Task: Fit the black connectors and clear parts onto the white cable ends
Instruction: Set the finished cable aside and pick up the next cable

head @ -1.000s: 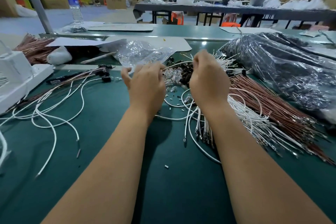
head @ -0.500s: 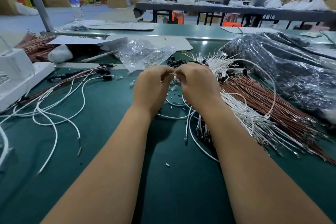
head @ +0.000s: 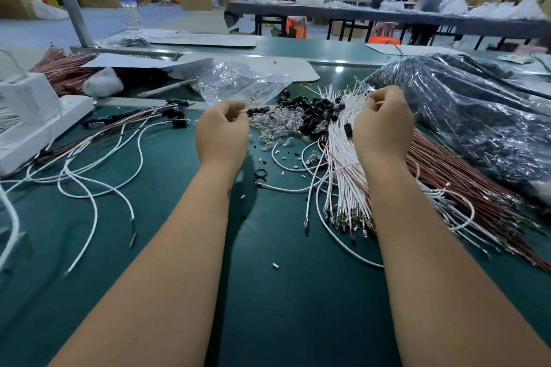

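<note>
- A white box (head: 26, 116) is sitting at the bench's (head: 283, 292) left edge, loose white cables (head: 89, 185) trailing beside it.
- The left hand (head: 222, 134) is hovering with fingers curled; whether it is pinching anything, I cannot tell.
- Clear parts (head: 277, 125) and black connectors (head: 313, 112) are lying heaped between the hands.
- The right hand (head: 383, 125) is curling its fingers over the white cable bundle (head: 343, 170); its grip is hidden.
- A black plastic bag (head: 477, 116) is crowding the right edge.
- Bare green bench is lying open nearest the person.

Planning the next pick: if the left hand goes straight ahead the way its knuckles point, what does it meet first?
Probably the clear plastic bag, just beyond the left hand; depth is uncertain from this view.
</note>
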Demonstrator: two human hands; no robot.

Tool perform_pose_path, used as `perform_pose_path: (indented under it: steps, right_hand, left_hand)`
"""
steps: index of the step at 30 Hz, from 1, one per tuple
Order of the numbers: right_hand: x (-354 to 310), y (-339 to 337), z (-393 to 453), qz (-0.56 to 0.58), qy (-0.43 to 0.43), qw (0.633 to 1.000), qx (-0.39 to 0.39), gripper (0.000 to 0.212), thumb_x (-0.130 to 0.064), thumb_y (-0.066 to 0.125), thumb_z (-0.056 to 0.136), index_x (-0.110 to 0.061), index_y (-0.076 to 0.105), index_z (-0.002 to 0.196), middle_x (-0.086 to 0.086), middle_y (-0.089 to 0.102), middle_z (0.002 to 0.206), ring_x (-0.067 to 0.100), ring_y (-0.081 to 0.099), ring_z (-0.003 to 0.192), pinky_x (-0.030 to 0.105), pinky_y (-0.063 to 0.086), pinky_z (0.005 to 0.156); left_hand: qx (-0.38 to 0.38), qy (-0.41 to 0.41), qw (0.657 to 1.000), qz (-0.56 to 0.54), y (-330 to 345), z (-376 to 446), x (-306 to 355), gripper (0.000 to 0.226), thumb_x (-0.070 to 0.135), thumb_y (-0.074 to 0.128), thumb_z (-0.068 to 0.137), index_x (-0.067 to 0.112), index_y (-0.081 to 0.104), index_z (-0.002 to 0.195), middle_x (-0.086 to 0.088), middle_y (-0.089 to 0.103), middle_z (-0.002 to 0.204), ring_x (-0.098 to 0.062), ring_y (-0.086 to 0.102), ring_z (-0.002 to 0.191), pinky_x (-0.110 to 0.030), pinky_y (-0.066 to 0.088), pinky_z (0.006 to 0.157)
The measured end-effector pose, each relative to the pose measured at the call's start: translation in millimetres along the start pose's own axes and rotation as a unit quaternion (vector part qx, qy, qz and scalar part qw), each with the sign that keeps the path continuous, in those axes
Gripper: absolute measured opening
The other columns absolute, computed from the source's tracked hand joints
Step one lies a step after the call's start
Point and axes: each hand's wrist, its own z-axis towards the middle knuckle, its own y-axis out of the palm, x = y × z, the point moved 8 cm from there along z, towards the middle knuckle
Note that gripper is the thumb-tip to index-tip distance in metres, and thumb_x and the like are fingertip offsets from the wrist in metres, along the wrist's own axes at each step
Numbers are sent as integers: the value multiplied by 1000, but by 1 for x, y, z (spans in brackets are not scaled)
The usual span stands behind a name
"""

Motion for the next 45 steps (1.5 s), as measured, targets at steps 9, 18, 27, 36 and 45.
perform_pose_path:
  steps: [9, 18, 27, 36, 45]
  right_hand:
    - [-16, 51, -27, -261, -135, 939, -181, 19, -4, 47, 91, -14, 58, 104, 11, 53, 112, 27, 44, 108, 38, 37, 93]
    - [-12, 37, -17, -189, -112, 965, -142, 15, 3, 53, 89, -5, 66, 91, 8, 56, 94, 21, 49, 87, 27, 36, 69]
    - [-34, 67, -43, 417, 107, 861, -271, 14, 0, 58, 92, -9, 66, 85, 8, 69, 81, 14, 66, 70, 25, 57, 71]
    - [-33, 70, -47, 380, 78, 882, -267, 17, -2, 50, 97, -12, 58, 87, 12, 66, 91, 19, 67, 76, 29, 58, 72]
    - [-28, 56, -35, 176, -60, 965, -183, 22, -8, 62, 87, -27, 68, 81, -13, 62, 68, -5, 53, 55, 15, 44, 55]
  left_hand:
    - [-190, 103, 967, 137, 53, -32, 28, 24, 15, 58, 86, 21, 72, 106, 0, 69, 109, -28, 58, 106, -42, 46, 94]
    - [-182, 31, 982, 27, 46, -28, 20, 22, 10, 53, 88, 17, 73, 96, 0, 68, 76, -11, 44, 47, -23, 39, 53]
    - [-199, -1, 941, -272, 45, -28, 33, 31, 0, 71, 82, 16, 66, 108, -10, 69, 95, -14, 68, 80, -23, 55, 75]
    - [-121, -35, 959, -255, 36, -16, 13, 14, 10, 70, 85, 13, 70, 99, -7, 71, 93, -11, 66, 85, -23, 53, 80]
    - [-106, -95, 930, -338, 35, -8, 2, 25, -8, 54, 91, 1, 62, 113, -2, 67, 89, -8, 62, 77, -19, 53, 80]
